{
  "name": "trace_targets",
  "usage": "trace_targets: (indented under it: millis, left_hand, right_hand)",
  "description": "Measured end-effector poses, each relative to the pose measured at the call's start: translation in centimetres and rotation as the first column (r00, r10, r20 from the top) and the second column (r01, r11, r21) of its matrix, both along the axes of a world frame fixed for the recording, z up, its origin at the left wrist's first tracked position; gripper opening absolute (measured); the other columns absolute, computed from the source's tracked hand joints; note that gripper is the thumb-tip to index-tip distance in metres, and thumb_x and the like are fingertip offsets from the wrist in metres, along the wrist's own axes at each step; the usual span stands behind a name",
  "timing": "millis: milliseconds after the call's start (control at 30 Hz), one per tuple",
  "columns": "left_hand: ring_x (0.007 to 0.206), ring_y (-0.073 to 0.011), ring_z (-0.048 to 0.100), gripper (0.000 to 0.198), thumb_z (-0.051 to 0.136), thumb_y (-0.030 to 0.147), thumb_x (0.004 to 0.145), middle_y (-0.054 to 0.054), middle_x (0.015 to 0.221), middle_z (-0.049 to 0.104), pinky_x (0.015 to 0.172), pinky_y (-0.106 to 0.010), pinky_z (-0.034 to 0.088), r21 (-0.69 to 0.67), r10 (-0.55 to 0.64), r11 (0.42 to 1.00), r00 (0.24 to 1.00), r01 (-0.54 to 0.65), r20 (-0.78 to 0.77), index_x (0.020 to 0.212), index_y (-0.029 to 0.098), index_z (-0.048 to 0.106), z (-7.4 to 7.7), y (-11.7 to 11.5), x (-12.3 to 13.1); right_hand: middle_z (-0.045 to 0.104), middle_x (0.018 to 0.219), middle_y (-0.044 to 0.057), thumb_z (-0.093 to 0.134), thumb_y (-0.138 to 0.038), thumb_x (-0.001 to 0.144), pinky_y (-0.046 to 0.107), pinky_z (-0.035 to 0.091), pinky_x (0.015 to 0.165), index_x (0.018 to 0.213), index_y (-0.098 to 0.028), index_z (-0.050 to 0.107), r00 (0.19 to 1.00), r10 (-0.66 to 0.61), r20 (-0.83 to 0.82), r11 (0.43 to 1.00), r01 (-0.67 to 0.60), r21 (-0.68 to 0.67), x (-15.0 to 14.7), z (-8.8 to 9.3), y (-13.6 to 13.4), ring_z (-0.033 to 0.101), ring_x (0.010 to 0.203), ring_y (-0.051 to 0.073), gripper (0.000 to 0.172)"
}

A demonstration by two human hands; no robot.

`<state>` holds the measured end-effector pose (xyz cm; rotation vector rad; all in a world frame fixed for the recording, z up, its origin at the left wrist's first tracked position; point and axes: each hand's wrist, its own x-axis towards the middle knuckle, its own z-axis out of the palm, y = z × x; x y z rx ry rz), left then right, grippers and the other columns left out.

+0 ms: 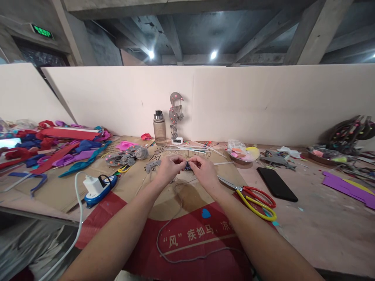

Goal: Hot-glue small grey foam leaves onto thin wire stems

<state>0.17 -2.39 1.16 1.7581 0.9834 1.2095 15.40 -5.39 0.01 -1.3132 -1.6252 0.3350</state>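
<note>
My left hand and my right hand meet over the middle of the cardboard sheet, fingers pinched together on a small dark piece held between them. A grey cord trails from under the hands toward me and loops across the red printed part of the cardboard. Red and yellow scissors lie just right of my right wrist. A grey felt shape lies left of my left hand.
A black phone lies right of the scissors. A bottle and a grey hanging ornament stand at the back wall. A blue power strip with a white charger sits on the left, beside heaps of coloured felt. Plates of scraps sit at the right rear.
</note>
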Motion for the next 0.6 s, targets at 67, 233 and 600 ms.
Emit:
trace_targets:
  millis: [67, 233, 600]
  left_hand:
    - [0.045, -0.0089, 0.047, 0.014, 0.065, 0.028, 0.068, 0.0, 0.053, 0.058, 0.046, -0.021, 0.038, -0.004, -0.028, 1.0, 0.999, 0.028, -0.018, 0.062, 0.015, 0.068, 0.0, 0.0, 0.0]
    - [0.05, -0.0096, 0.054, 0.02, 0.065, 0.033, 0.072, -0.002, 0.06, 0.064, 0.052, -0.022, 0.044, -0.105, -0.183, 0.979, 0.981, 0.175, -0.072, 0.071, 0.014, 0.071, 0.0, 0.3, -0.4]
    - [0.047, -0.0105, 0.056, 0.015, 0.067, 0.03, 0.071, -0.001, 0.057, 0.065, 0.047, -0.021, 0.044, -0.015, 0.044, 0.999, 0.999, -0.044, 0.031, 0.07, 0.015, 0.069, -0.6, 1.0, -0.5]
  right_hand:
    - [0.067, 0.079, 0.003, 0.055, -0.026, 0.084, 0.028, 0.039, 0.069, 0.08, -0.018, 0.066, 0.999, -0.022, 0.036, 1.0, 0.022, 0.005, 0.1, 0.1, 0.0, 0.056, 0.074, 0.016, 0.015]
    - [0.063, 0.071, 0.001, 0.055, -0.022, 0.083, 0.026, 0.037, 0.065, 0.076, -0.017, 0.063, 0.996, -0.059, 0.073, 0.998, 0.059, -0.007, 0.4, 0.1, 0.0, 0.052, 0.067, 0.014, 0.012]
    - [0.068, 0.097, 0.008, 0.049, -0.022, 0.09, 0.031, 0.044, 0.081, 0.099, -0.016, 0.063, 0.997, 0.009, 0.078, 0.999, -0.013, 0.051, -0.3, -0.3, -0.2, 0.06, 0.088, 0.018, 0.017]
